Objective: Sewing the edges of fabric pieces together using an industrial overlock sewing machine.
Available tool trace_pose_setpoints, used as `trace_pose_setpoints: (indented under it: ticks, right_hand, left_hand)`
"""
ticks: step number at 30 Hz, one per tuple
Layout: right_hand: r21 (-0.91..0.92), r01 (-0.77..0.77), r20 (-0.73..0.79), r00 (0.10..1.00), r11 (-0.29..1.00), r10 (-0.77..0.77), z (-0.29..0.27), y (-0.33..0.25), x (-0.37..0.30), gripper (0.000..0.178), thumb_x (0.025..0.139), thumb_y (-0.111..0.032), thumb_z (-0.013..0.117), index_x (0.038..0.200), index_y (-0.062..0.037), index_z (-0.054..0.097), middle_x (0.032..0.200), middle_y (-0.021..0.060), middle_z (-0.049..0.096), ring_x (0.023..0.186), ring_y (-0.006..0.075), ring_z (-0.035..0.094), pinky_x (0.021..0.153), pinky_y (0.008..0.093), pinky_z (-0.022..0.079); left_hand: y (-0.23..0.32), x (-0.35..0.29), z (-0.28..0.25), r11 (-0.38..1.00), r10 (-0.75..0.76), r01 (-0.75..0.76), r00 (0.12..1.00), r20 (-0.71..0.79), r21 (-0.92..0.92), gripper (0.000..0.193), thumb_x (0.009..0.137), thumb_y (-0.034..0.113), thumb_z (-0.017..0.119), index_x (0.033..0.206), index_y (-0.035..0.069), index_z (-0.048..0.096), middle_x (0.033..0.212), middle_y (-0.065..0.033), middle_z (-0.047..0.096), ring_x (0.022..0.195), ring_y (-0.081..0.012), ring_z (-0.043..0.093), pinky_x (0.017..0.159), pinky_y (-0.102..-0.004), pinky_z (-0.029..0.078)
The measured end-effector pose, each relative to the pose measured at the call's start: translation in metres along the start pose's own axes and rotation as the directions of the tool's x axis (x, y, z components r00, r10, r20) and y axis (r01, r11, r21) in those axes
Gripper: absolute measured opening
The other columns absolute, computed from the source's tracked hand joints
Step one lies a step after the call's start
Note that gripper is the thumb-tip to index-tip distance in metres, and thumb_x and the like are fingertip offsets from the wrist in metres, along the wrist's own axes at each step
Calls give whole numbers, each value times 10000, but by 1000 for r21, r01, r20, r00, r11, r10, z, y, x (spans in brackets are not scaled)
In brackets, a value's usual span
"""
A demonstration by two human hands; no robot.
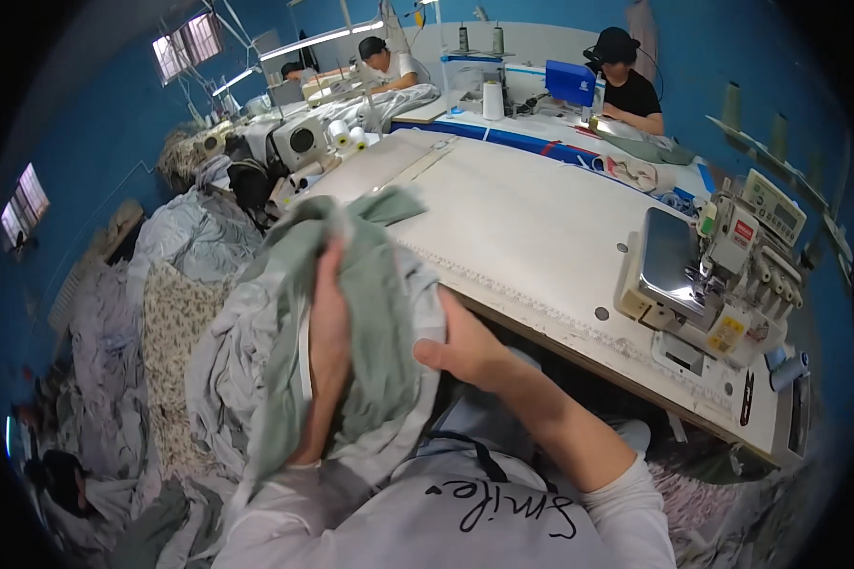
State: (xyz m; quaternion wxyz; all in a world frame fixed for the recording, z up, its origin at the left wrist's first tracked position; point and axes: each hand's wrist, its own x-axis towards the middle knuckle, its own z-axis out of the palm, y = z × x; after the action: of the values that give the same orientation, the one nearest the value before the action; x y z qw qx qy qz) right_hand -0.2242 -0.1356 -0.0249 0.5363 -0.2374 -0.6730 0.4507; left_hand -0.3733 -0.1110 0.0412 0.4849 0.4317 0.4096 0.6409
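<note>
Cloth heap [194, 228]: left of the table [531, 228], probably for easy reach.
Left hand [328, 318]: upright among green folds, likely propping them; whether it grips, I cannot tell.
Green cloth [384, 322]: bunched up between the hands.
Right hand [465, 346]: apart from the left, against grey cloth [425, 299], grip unclear.
Sewing machine [716, 275]: table's right end, perhaps leaving working room.
</note>
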Motion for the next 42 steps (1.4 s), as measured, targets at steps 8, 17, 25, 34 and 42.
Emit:
trace_pose_setpoints:
  ticks: [8, 17, 25, 34, 42]
  right_hand:
    - [-184, -426, -649, 730, 886, 217, -46, 76, -35, 194, 737, -93, 552, 898, 14, 570, 816, 141, 612, 746, 248, 571, 706, 333, 445]
    - [-476, -175, -508, 855, 862, -107, -2, 11, -28, 490, 719, -140, 712, 1114, 14, 466, 1021, 131, 558, 880, 191, 548, 769, 303, 449]
    - [-309, -338, -534, 835, 889, 132, 3, 70, -24, 255, 884, -270, 559, 881, -16, 576, 627, 14, 501, 604, 70, 433, 550, 246, 389]
    - [-570, -333, -539, 842, 751, -36, -74, -4, -21, 126, 816, -106, 576, 818, 17, 603, 706, 0, 610, 668, 62, 524, 619, 224, 433]
    - [-25, -343, -767, 609, 939, 202, -120, 1, 37, 304, 861, -191, 456, 1025, 29, 587, 925, 105, 622, 800, 180, 580, 721, 299, 453]
  left_hand:
    - [-24, 62, 1, 525, 25, -342, 921, 388, 779, 530, 929, 432, 411, 912, -56, 619, 952, -120, 621, 854, -168, 584, 802, -254, 434]
    - [1, 61, 29, 954, -5, 110, 936, 351, -280, 380, 940, 295, 428, 1150, -10, 512, 1089, -96, 590, 940, -184, 581, 855, -308, 450]
    - [6, 80, 67, 850, 434, -374, 897, 90, -372, 385, 939, 327, 438, 1081, -9, 563, 1029, -60, 586, 889, -159, 538, 783, -281, 412]
    - [126, 196, -25, 648, 762, -742, 630, 151, -172, 387, 913, 314, 443, 1073, -23, 545, 737, -26, 569, 524, -112, 483, 475, -237, 415]
    - [185, 178, -25, 683, 637, -708, 698, 327, 180, 395, 903, 238, 401, 1191, -7, 514, 1103, -113, 600, 965, -186, 581, 851, -284, 436]
